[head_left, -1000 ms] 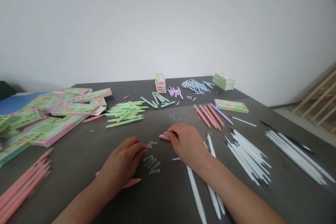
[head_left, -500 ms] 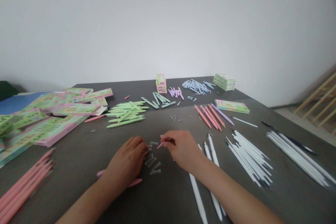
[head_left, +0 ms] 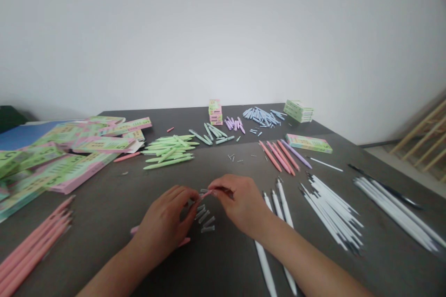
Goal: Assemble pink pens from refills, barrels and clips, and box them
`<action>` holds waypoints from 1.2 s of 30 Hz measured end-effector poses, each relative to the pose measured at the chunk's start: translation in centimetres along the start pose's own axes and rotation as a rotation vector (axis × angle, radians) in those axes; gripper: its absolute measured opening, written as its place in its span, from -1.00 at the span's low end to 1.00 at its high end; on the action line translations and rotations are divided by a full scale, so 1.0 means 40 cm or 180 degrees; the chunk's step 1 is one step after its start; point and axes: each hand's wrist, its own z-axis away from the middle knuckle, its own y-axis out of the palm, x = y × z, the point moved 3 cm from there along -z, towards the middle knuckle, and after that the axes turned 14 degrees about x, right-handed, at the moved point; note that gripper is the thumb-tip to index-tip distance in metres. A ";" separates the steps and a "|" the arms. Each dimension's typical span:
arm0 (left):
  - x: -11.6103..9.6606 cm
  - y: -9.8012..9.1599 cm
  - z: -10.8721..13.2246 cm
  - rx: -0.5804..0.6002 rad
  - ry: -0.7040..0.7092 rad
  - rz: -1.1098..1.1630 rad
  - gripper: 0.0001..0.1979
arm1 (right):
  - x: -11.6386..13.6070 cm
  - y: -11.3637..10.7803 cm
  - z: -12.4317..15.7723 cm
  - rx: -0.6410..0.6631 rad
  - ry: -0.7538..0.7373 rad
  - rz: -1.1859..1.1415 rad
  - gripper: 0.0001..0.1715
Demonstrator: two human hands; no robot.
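Observation:
My right hand (head_left: 240, 199) pinches a small thin pink plastic piece (head_left: 206, 194) between thumb and fingertips. Opposite it, the thumb and fingers of my left hand (head_left: 169, 218) are closed on a small clear plastic piece, mostly covered by the fingertips. The pink piece's tip meets the left fingertips. Just below lie several short clear plastic tubes (head_left: 208, 229) on the dark table. A pink pen barrel (head_left: 184, 242) rests under my left wrist, largely hidden by it.
White pen barrels (head_left: 265, 264) and thin white refills (head_left: 331, 209) lie at right. Green pens (head_left: 169, 153), blue pen parts (head_left: 261, 116) and coral pens (head_left: 278, 155) sit farther back. Printed cartons (head_left: 83, 167) spread across the left, with pink pens (head_left: 35, 246) in front.
My left hand has lifted from the clear tubes with its thumb and fingers pinched, and has come up to the pink piece. The right hand has moved slightly left to meet it.

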 end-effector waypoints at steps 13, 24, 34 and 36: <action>-0.037 -0.023 0.011 -0.0463 0.0312 0.0108 -0.92 | 0.018 0.012 0.003 0.0255 0.0088 0.0026 -0.86; -0.040 -0.020 0.013 -0.0434 0.0343 0.0072 -0.91 | 0.009 0.016 -0.003 0.0350 0.0507 0.0346 -0.77; 0.036 -0.006 -0.004 0.0538 -0.0122 -0.0389 -0.85 | -0.018 -0.057 -0.006 0.0081 0.1025 0.0826 -0.77; 0.039 0.002 -0.008 0.0671 -0.0069 -0.0442 -0.81 | -0.021 -0.065 -0.006 0.0039 0.1028 0.0900 -0.77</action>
